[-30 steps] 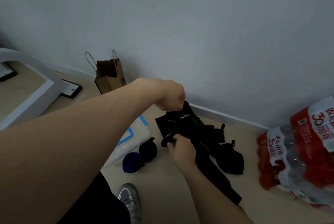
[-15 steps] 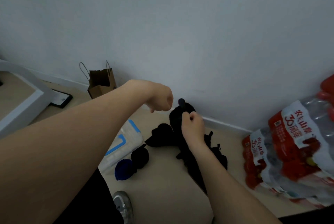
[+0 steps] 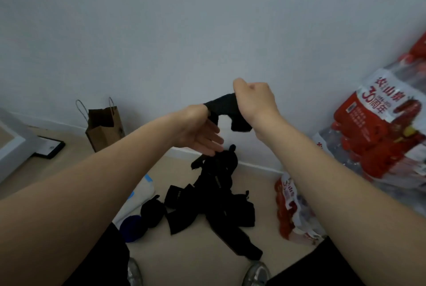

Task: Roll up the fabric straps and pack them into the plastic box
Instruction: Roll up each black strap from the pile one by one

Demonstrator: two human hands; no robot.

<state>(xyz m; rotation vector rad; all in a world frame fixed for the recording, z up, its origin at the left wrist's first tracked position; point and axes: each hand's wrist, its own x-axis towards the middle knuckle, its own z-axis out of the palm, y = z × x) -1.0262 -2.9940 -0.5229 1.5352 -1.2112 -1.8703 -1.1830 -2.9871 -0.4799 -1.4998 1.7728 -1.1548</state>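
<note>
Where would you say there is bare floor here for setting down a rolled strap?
Bare floor lies between the strap pile and the red bottle pack, and again in front of the pile, towards the shoes. Left of the pile it is crowded: two rolled straps sit beside the plastic box.

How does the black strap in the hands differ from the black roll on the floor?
The held strap is unrolled, stretched in the air from the right hand, which grips it, to the left hand; the black roll is wound into a compact bundle. The held strap is off the floor; the black roll lies on it beside the blue roll. Both are black fabric.
</note>
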